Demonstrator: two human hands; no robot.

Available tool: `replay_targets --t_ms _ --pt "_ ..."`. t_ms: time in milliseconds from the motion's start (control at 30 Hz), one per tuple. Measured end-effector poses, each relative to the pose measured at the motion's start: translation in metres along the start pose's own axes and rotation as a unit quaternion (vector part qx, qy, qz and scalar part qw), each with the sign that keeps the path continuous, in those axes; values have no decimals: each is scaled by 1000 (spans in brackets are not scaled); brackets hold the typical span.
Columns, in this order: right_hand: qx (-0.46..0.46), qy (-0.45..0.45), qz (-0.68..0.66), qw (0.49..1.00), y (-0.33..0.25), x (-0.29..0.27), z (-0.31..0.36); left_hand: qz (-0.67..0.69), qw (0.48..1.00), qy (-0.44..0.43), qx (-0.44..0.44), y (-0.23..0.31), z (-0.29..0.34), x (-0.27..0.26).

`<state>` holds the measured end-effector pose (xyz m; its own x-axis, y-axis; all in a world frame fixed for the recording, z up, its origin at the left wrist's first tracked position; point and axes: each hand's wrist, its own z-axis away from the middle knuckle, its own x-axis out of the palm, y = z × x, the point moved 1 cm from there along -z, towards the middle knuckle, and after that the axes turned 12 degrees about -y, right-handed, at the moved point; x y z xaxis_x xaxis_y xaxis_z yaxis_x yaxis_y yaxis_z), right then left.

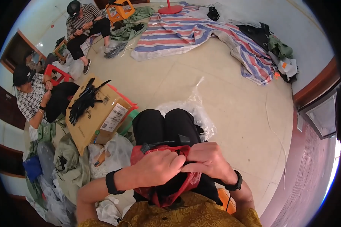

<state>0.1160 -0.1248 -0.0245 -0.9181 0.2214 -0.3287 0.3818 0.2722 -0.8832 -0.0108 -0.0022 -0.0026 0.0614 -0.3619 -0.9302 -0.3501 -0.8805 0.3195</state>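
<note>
My left hand [155, 168] and my right hand [208, 159] meet above my lap, fingers closed and pinched together. Between the fingertips shows a bit of a small black piece [181, 153]; my fingers hide most of it and its kind cannot be made out. Beneath both hands a red plastic bag [191, 182] lies spread over my thighs. Dark scraps [155, 145] rest along the bag's far edge. Each wrist wears a black band.
Left of my knees stands a cardboard box [102, 109] with a pile of black strips [85, 100] on top. Clear plastic bags [115, 153] lie beside it. Two people sit at the left, hands before them. A striped sheet [174, 32] covers the far floor.
</note>
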Motion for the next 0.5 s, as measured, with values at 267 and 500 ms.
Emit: replay_targets --t_ms 267,500 --pt "-65 -112 -43 991 -5 2 4 -123 989 -5 78 9 -1 -4" --pt "-120 -155 -196 961 1 11 12 4 992 -39 124 17 1 -8"
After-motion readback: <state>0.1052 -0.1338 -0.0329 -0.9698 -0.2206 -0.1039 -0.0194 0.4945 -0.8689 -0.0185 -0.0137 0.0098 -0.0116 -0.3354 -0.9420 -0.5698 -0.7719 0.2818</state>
